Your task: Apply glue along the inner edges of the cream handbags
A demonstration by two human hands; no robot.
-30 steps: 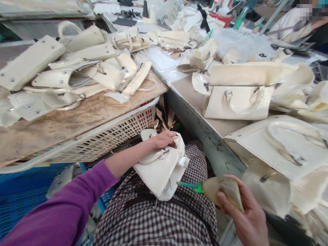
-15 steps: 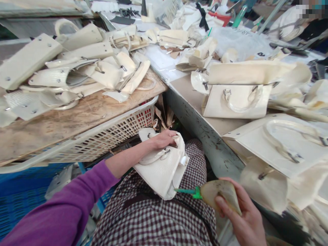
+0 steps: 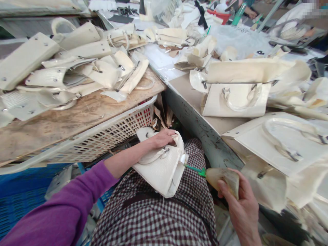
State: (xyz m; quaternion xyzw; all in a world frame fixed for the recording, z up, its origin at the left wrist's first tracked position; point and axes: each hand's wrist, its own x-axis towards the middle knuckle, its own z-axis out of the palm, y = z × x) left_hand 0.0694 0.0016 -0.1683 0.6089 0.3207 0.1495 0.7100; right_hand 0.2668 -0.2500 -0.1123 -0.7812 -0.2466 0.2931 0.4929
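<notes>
A cream handbag (image 3: 156, 173) rests tilted on my lap over a checked apron. My left hand (image 3: 164, 137) is closed on the bag's top edge near its handle; the fingertips are partly hidden behind the material. In my right hand (image 3: 239, 194) is a squeeze bottle (image 3: 222, 180), yellowish and translucent, gripped between thumb and fingers. Its thin green nozzle (image 3: 194, 168) points left, with the tip at the side of the bag, close to a small white patch. Whether the tip touches the bag I cannot tell.
Cream bags and bag parts (image 3: 84, 73) pile up on the wooden board (image 3: 84, 114) at left. A cream plastic basket (image 3: 120, 131) sits under it, above a blue crate (image 3: 28, 194). More handbags (image 3: 237, 99) cover the right-hand table. Another person's hand (image 3: 249, 13) shows far back.
My right hand has moved the bottle upward, so the nozzle tip has gone from the bag's lower corner up along its side. My left hand keeps its hold on the bag.
</notes>
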